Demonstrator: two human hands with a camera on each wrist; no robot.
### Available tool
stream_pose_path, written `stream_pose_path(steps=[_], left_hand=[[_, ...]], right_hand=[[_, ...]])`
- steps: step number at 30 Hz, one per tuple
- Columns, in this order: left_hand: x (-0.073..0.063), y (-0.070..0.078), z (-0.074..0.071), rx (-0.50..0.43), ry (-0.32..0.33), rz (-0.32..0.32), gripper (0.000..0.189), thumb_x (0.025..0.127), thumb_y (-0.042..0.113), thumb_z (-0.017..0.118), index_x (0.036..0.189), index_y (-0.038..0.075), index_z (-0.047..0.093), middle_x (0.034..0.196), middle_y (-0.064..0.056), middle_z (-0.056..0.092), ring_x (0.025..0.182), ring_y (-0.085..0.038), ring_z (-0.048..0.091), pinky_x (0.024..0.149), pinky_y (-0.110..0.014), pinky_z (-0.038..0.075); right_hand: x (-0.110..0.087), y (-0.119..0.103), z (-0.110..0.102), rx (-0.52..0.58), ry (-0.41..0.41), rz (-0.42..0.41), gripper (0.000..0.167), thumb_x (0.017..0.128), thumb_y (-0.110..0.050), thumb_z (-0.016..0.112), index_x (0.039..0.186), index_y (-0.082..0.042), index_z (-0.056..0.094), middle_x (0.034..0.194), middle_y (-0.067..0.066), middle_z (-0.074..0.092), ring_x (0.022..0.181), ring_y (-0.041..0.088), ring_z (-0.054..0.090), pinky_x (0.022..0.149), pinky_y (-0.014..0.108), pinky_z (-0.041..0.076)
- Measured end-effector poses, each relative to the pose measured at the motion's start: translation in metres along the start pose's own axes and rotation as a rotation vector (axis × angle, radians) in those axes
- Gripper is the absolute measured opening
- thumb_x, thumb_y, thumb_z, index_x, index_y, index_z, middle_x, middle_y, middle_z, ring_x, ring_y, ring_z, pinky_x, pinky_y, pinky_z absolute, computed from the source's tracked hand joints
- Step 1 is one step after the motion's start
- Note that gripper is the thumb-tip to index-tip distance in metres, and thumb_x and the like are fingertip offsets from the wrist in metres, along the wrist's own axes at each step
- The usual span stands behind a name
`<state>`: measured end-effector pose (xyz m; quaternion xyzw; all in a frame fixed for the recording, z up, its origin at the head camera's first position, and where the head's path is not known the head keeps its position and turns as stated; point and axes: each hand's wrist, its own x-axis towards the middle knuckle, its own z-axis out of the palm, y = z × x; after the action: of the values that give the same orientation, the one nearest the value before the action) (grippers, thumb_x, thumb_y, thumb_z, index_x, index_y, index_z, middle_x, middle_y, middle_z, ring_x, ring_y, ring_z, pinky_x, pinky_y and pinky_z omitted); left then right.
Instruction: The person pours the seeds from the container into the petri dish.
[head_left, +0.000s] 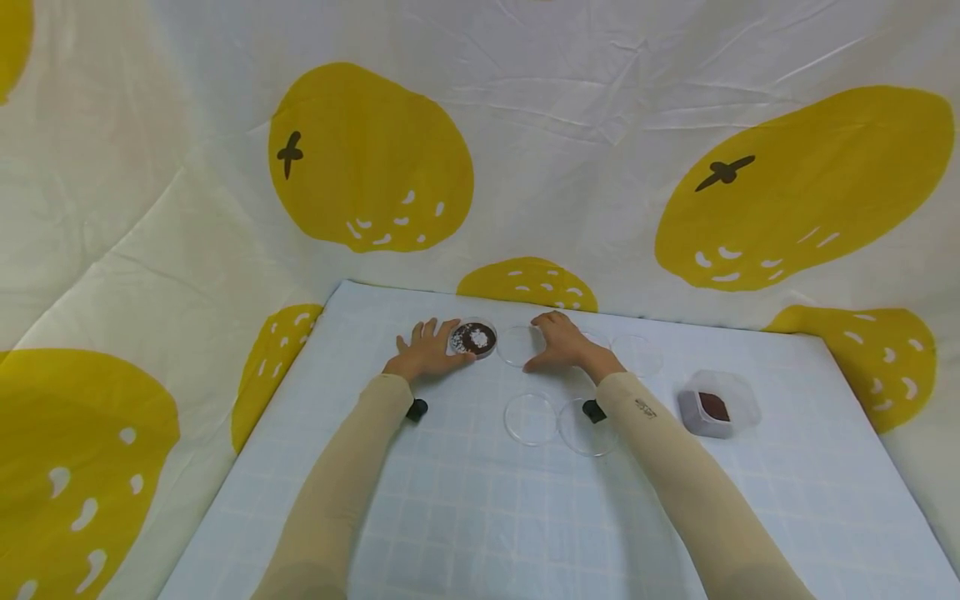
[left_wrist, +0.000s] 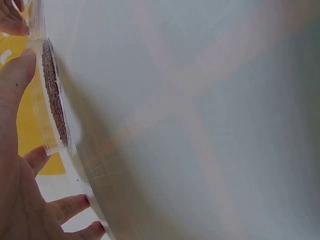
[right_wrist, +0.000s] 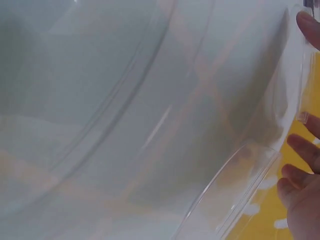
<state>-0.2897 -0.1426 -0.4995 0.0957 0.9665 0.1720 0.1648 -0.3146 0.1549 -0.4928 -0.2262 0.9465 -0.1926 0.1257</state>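
My left hand [head_left: 426, 353] holds a clear petri dish [head_left: 474, 338] by its sides between thumb and index finger, the other fingers spread over the cloth. Dark brown granules fill the dish, with white bits on top; in the left wrist view the granules [left_wrist: 54, 95] show through its wall. Just to the right, my right hand [head_left: 561, 343] grips a second, bare clear petri dish [head_left: 516, 347] between thumb and index finger. In the right wrist view the remaining fingers [right_wrist: 302, 150] are bent off the dish. Both dishes sit close together at the table's back.
Two clear round dish pieces [head_left: 530, 419] lie in front of my right hand, and more [head_left: 637, 356] stand behind its wrist. At the right is a small tub [head_left: 705, 417] of brown granules beside a clear lid [head_left: 738, 400]. Patterned cloth [head_left: 555, 192] hangs behind the table [head_left: 450, 517].
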Motion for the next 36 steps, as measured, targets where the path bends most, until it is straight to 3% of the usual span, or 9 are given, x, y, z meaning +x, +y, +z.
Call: stream_pose_path(steps=[36], left_hand=[[0.000,0.002,0.000,0.004,-0.003,-0.012,0.095,0.086,0.078,0.052,0.161,0.030,0.018,0.164,-0.020,0.011,0.148,-0.045,0.007,0.109,-0.075,0.005]], right_hand=[[-0.005,-0.013,0.000,0.300,0.124,-0.045,0.095,0.078,-0.040,0.086,0.151,-0.003,0.037,0.153,0.017,0.037,0.140,0.034,0.034,0.114,0.054,0.028]])
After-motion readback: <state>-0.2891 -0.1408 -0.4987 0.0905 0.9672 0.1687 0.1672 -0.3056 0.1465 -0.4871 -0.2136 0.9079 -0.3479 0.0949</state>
